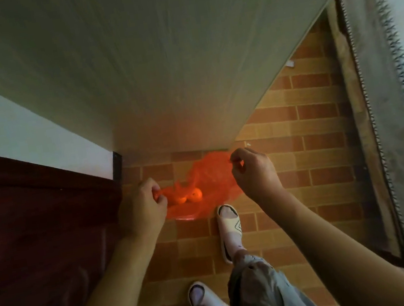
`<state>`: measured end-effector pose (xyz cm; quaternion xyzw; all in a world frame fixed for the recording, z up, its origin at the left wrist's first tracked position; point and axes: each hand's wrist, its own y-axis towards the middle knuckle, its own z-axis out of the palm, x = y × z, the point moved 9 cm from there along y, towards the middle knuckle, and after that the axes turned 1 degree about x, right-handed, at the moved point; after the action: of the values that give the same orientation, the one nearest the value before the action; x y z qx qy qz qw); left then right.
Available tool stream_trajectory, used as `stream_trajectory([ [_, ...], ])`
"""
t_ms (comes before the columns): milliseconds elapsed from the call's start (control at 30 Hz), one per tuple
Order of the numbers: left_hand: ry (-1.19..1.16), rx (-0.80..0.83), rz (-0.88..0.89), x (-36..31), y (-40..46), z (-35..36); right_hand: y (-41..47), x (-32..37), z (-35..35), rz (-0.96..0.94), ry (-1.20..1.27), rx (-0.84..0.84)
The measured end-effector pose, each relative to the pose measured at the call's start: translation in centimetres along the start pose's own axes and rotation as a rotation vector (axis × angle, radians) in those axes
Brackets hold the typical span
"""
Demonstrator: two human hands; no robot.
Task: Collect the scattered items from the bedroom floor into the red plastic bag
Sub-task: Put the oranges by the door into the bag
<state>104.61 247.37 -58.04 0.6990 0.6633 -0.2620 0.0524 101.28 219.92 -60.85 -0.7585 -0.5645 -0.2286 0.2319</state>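
Thin red plastic bag (208,178): hung spread open above the brick-patterned tile floor (299,136), close to the pale wall panel (154,67). Left hand (143,205) pinched its left edge; right hand (252,171) pinched its right edge. Inside: small rounded orange items (194,194), indistinct. Beige slide sandal (229,228) stood just below the bag

Single head-worn wide-angle view, looking steeply down and forward from standing height, near the floor (284,123) and wall (154,67).
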Motion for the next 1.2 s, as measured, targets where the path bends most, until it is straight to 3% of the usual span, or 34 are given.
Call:
stream_trajectory([
  [267, -0.051, -0.043, 0.096, -8.9, -7.6, -11.1, -7.2, 5.9, -14.3, 0.126, 0.032, -0.128],
  [667, -0.038, -0.180, 0.431, -25.6, -17.1, -23.6, -19.4, 10.4, -34.6, 0.252, 0.090, -0.385],
  [933, -0.037, -0.192, 0.518, -35.8, -19.8, -22.9, -21.8, 7.1, -45.1, 0.284, 0.064, -0.477],
  [1200, -0.010, -0.140, 0.536, -48.1, -19.2, -16.7, -20.0, -2.3, -53.1, 0.302, 0.091, -0.474],
])
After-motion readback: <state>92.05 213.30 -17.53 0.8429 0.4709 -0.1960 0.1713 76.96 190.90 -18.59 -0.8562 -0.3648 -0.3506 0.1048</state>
